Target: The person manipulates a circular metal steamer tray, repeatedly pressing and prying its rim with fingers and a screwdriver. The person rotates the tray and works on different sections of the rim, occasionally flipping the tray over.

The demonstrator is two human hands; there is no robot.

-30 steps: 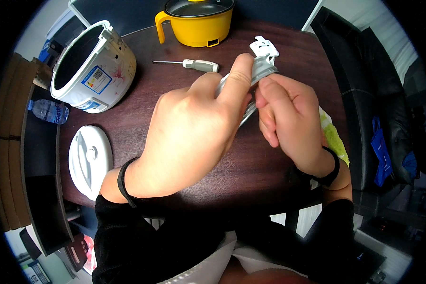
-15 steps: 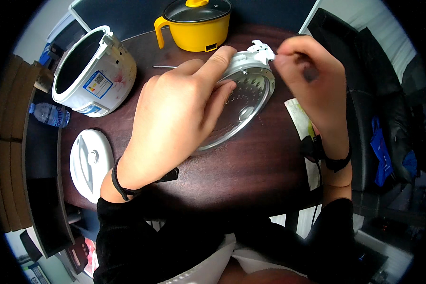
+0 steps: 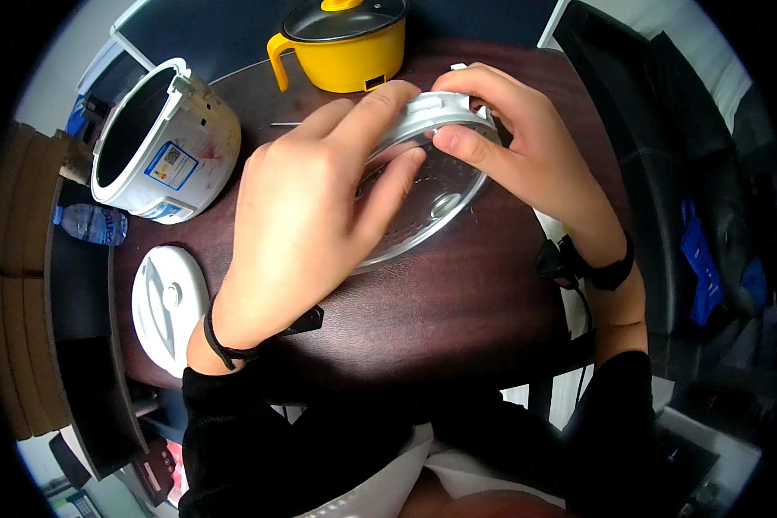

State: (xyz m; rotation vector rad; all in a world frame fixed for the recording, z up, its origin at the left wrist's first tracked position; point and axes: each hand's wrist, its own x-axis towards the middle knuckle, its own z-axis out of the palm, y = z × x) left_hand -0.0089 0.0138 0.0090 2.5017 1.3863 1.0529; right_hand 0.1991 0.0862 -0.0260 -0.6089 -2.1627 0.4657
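A round inner lid point(image 3: 423, 229), metal and clear-looking with a white plastic rim, is held tilted above the dark table. My left hand point(image 3: 306, 194) is closed on its left side, thumb on the inner face and fingers over the white rim. At the upper right, my right hand point(image 3: 527, 138) pinches the same rim near its white hinge or latch part, thumb below and fingers over the top. To the left stands an open white rice cooker body point(image 3: 207, 155). A white oval outer cover point(image 3: 151, 319) with a round knob lies nearer me.
A yellow pot point(image 3: 354, 60) with a glass lid stands at the back. A thin metal rod point(image 3: 285, 123) lies behind my left hand. A water bottle point(image 3: 91, 224) is beyond the table's left edge; a black sofa point(image 3: 665, 173) is at the right.
My right hand has moved left from beside the white latch part onto the lid's rim and closed on it. My left hand keeps its hold; the view has shifted slightly.
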